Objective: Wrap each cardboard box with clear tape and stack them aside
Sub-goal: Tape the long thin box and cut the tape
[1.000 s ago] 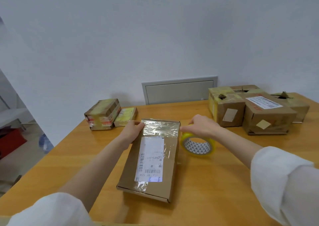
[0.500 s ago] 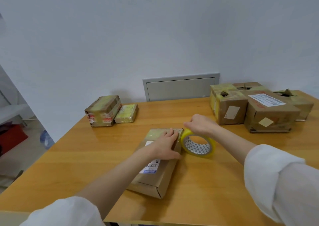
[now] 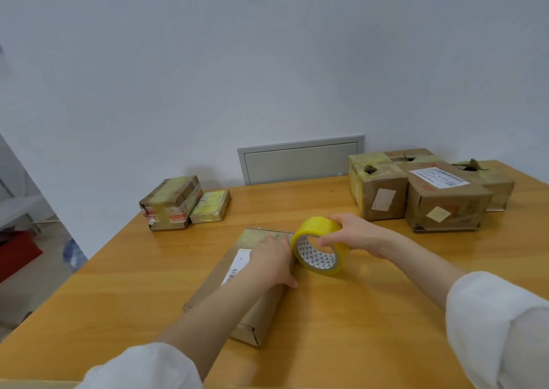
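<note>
Flat cardboard box (image 3: pixel 208 295) mid-table, yellow-tinted tape roll (image 3: pixel 312 226) on edge at its 3 o'clock.

The flat cardboard box lies face up, long axis running from 7 to 1 o'clock, with a white barcode label (image 3: pixel 237 265) on top and a glossy tape band across its far end. The left hand (image 3: pixel 271 262) lies flat on it. The tape roll stands tilted, its patterned core facing the viewer, gripped by the right hand (image 3: pixel 355 234) and touching the box's right edge. At 10 o'clock sit a thick taped box (image 3: pixel 170 203) and a slim taped box (image 3: pixel 209 206), side by side. At 2 o'clock four brown boxes (image 3: pixel 445 203) cluster together, two showing torn holes on top.
</note>
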A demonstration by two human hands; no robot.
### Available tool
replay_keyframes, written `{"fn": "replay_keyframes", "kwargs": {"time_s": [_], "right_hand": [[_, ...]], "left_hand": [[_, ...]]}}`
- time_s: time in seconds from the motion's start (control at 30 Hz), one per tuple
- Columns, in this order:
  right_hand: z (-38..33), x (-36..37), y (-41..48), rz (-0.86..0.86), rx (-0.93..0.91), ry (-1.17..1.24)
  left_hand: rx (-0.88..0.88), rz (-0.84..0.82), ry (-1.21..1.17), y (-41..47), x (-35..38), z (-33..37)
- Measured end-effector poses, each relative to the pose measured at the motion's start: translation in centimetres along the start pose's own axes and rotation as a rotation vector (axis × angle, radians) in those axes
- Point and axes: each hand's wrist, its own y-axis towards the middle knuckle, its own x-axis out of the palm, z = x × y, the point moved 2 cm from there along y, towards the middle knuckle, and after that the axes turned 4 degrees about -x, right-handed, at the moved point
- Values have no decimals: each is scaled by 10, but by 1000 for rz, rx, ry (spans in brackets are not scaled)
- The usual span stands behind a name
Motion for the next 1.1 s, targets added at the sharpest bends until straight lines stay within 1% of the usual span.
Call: {"fn": "replay_keyframes", "kwargs": {"time_s": [0.1,0.27,0.37,0.43,0.5,0.57,0.63,0.73,0.83,0.9,0.97,1.0,1.07,1.1], "right_hand": [[-17,-2,1,45,-67,5],[-68,-27,9,208,-202,59],[-97,-34,13,307,-267,78],[-102,-34,17,331,-271,70],[-102,-29,20,332,-264,60],[-103,-27,20,338,-264,71],[-105,-26,20,319,-289,78],[-105,-22,19,280,-329,33],[-103,-17,20,278,-370,-77],[-102,-19,20,296,-385,-155],[-95,-22,18,278,-362,-216],[-87,-21,17,243,-339,-245],[-67,-13,16,151,-282,-255],[-58,-6,15,122,-265,-223]], "left_hand": [[20,32,30,-3,-19,-5],[38,184,-89,-4,-89,-37],[66,165,-190,-7,-115,-45],[71,142,-219,-5,-110,-45],[57,183,-178,-2,-98,-44],[47,261,-97,0,-90,-44],[51,295,-78,1,-90,-47],[36,286,-141,2,-90,-56],[31,283,-228,2,-87,-65],[26,305,-352,1,-91,-72],[-5,275,-499,-2,-95,-79],[0,237,-528,-3,-95,-81],[19,155,-507,-6,-91,-80],[17,138,-504,-7,-89,-80]]}}
